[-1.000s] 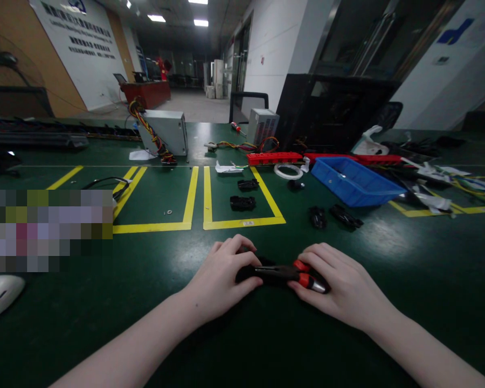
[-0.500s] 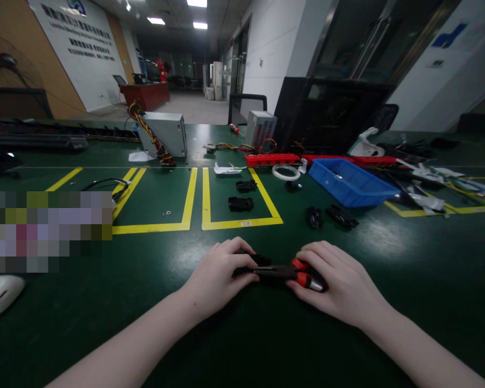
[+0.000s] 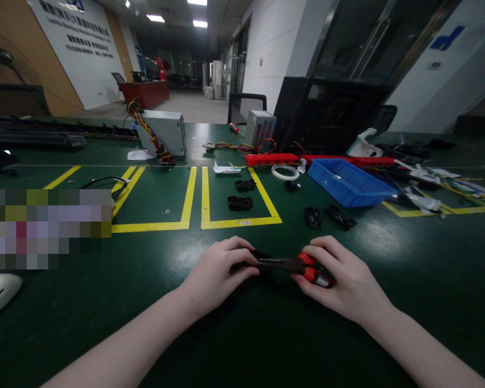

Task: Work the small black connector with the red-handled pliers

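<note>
In the head view, needle-nose pliers (image 3: 285, 264) with red and black handles lie across the middle, their jaws pointing left. My right hand (image 3: 347, 280) is closed around the handles. My left hand (image 3: 220, 275) pinches a small black part (image 3: 262, 255), most of it hidden behind the fingers. The plier tips meet the left fingertips; whether they grip the part cannot be made out. Beyond the hands, two black pieces (image 3: 240, 203) rest inside a yellow-taped square, and two dark bundles (image 3: 338, 216) lie to the right.
A blue tray (image 3: 350, 183) stands behind the dark bundles, beside a white tape roll (image 3: 285, 172). Power supply units (image 3: 165, 132) with coloured cables and a red strip (image 3: 272, 159) stand farther back. A white mouse-like object (image 3: 2, 293) is at the left edge of the green table (image 3: 267, 345).
My right hand and the pliers have shifted slightly right and the handles look a little wider apart. The left hand stays almost in place, still pinching.
</note>
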Demonstrator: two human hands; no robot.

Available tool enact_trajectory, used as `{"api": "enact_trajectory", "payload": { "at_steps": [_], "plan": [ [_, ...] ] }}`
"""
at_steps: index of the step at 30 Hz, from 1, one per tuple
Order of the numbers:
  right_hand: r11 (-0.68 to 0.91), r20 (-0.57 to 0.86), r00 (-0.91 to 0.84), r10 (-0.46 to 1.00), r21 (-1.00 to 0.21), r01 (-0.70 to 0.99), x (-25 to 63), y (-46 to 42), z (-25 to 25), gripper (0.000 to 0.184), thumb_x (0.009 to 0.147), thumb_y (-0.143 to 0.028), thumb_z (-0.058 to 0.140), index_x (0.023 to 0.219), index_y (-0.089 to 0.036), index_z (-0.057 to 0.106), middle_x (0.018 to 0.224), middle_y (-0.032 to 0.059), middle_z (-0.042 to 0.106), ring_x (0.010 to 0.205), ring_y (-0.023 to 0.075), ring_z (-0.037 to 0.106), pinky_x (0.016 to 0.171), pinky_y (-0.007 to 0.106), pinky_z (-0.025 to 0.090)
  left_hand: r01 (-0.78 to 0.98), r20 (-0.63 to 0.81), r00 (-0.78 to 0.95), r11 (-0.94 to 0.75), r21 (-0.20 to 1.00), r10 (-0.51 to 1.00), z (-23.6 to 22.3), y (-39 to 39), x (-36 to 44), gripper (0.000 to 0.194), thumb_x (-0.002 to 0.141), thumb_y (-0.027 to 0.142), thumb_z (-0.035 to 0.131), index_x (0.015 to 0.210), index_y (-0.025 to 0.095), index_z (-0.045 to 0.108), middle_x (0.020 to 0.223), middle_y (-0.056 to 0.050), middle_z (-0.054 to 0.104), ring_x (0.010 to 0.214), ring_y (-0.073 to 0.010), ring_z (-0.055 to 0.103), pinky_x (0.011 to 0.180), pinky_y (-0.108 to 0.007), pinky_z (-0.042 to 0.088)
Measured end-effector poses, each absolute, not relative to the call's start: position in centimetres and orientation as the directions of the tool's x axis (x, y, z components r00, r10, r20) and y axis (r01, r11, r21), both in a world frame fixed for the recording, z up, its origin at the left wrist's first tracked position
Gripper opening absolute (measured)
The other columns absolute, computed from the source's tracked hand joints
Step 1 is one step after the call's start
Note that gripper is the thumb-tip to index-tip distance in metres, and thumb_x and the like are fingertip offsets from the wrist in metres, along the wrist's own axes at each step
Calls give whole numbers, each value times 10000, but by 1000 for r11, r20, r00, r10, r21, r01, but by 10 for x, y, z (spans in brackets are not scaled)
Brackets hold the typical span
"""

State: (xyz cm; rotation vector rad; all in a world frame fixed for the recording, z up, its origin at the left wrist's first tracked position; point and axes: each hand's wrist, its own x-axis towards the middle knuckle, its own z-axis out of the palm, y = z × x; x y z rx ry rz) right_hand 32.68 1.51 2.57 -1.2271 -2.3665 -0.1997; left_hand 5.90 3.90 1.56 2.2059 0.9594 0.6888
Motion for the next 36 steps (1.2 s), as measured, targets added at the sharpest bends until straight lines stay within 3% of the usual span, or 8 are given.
{"api": "enact_trajectory", "payload": {
  "at_steps": [10, 22, 26, 32, 36],
  "plan": [
    [592, 411, -496, 765, -143, 793, 328, 18, 27, 218, 814, -352, 618, 955, -195, 567, 979, 87, 607, 854, 199, 597, 699, 312, 504, 366, 199, 586, -476, 800, 785, 19, 38, 59, 123, 910, 197, 573, 983, 207, 671, 1184, -39, 573, 1069, -179, 571, 946, -368, 491],
    [603, 365, -523, 771, -150, 784, 324, 17, 25, 195, 837, -371, 585, 926, -197, 584, 854, 64, 643, 738, 179, 594, 637, 305, 475, 339, 230, 596, -501, 796, 769, 15, 39, 59, 113, 907, 195, 576, 979, 199, 663, 1192, -47, 567, 1073, -178, 571, 949, -364, 493],
    [611, 339, -543, 768, -134, 780, 324, 17, 25, 209, 839, -373, 587, 951, -197, 587, 848, 54, 642, 745, 175, 600, 647, 300, 475, 388, 231, 612, -541, 746, 757, 14, 39, 60, 102, 902, 193, 584, 974, 192, 656, 1187, -45, 579, 1050, -179, 575, 914, -354, 490],
    [615, 334, -558, 760, -92, 783, 324, 16, 25, 217, 836, -392, 584, 939, -202, 600, 831, 48, 638, 723, 170, 593, 639, 299, 471, 514, 233, 634, -627, 585, 738, 16, 38, 60, 99, 897, 233, 604, 979, 222, 657, 1195, -13, 619, 1094, -216, 548, 949, -439, 423],
    [618, 336, -562, 756, -83, 782, 323, 16, 24, 228, 832, -410, 584, 930, -204, 600, 820, 44, 633, 713, 169, 590, 633, 299, 466, 537, 229, 650, -652, 535, 724, 19, 36, 61, 184, 892, 220, 605, 1073, 237, 635, 1200, -21, 631, 1138, -226, 535, 965, -455, 425]
  ]
}}
